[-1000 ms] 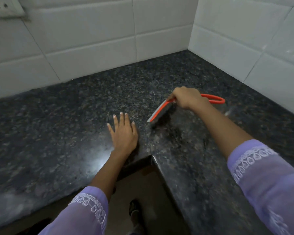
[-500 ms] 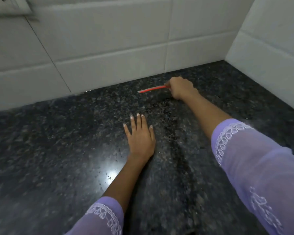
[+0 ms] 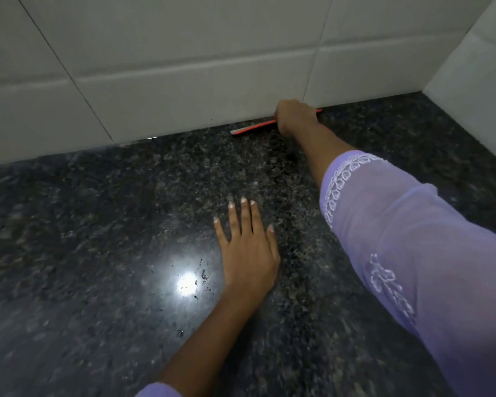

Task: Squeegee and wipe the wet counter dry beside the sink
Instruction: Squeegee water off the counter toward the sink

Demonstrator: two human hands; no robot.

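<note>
The red squeegee [image 3: 254, 128] lies with its blade on the dark speckled granite counter [image 3: 98, 224], right against the foot of the white tiled back wall. My right hand [image 3: 295, 116] is closed around its handle, arm stretched far forward; a bit of red handle shows right of the fist. My left hand [image 3: 248, 250] rests flat on the counter nearer to me, fingers spread, holding nothing. A few water droplets [image 3: 202, 275] glint by a bright light reflection just left of that hand.
White tiled back wall [image 3: 184, 67] runs across the top; a second tiled wall [image 3: 476, 90] closes the corner at the right. My lilac sleeve [image 3: 407, 253] covers the counter's right part.
My right hand has pushed the squeegee away from me, from mid-counter to the base of the back wall. The view has moved forward; the counter's front edge has left the frame. My left hand stays flat.
</note>
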